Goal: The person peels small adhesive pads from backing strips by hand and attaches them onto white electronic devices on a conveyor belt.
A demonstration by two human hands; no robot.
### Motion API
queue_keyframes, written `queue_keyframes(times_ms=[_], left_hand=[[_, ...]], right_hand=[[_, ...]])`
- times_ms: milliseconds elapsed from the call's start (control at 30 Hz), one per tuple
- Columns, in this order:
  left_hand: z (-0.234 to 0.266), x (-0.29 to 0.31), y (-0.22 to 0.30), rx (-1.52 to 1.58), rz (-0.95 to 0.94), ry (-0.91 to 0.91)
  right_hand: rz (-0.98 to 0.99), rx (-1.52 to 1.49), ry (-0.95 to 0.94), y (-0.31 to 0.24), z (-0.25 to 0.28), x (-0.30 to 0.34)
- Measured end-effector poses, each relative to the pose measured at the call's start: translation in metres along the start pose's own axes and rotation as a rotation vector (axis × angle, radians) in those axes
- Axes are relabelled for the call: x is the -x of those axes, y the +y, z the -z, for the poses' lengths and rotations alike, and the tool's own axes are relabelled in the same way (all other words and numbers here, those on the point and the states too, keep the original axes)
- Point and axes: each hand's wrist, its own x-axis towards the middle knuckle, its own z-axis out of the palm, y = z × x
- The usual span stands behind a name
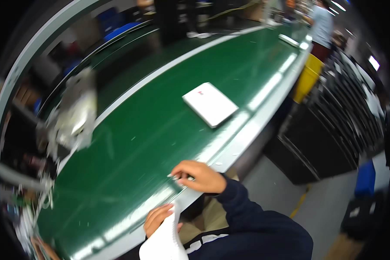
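My left hand (157, 219) is closed on a white sheet (164, 242) with a finely notched edge, at the near rim of the belt. The sheet curves down toward the lower edge of the view. Just right of it, my right hand (197, 175) is held over the belt's near edge, thumb and fingers pinched together. Something small and pale shows at its fingertips, too blurred to name. Farther along the green conveyor belt (134, 143) lies a flat white box (210, 104) with a small red mark, apart from both hands.
Metal rail (251, 134) edges the belt's near side. Black stacked panels (329, 117) and a yellow bin (308, 78) stand at right. Plastic-wrapped items (76, 112) are on the left. A person (322, 28) stands far right; someone's hand (43, 248) shows at lower left.
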Motion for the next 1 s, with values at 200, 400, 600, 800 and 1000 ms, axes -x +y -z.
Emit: queue_keyframes(times_ms=[200, 400, 600, 800, 1000], left_hand=[[-0.008, 0.004, 0.001, 0.031, -0.021, -0.038], [-0.001, 0.006, -0.002, 0.022, -0.025, -0.034], [-0.001, 0.004, -0.004, 0.021, -0.026, -0.037], [-0.003, 0.004, -0.005, 0.011, -0.015, -0.011], [-0.001, 0.002, -0.005, 0.046, -0.041, -0.027]], right_hand=[[-0.008, 0.051, 0.026, -0.006, 0.007, 0.017], [-0.039, 0.039, 0.023, -0.006, -0.002, 0.013], [-0.104, -0.018, 0.045, 0.002, -0.003, 0.009], [-0.194, -0.091, 0.009, 0.000, 0.000, 0.004], [-0.080, -0.039, 0.054, 0.001, -0.003, 0.007]])
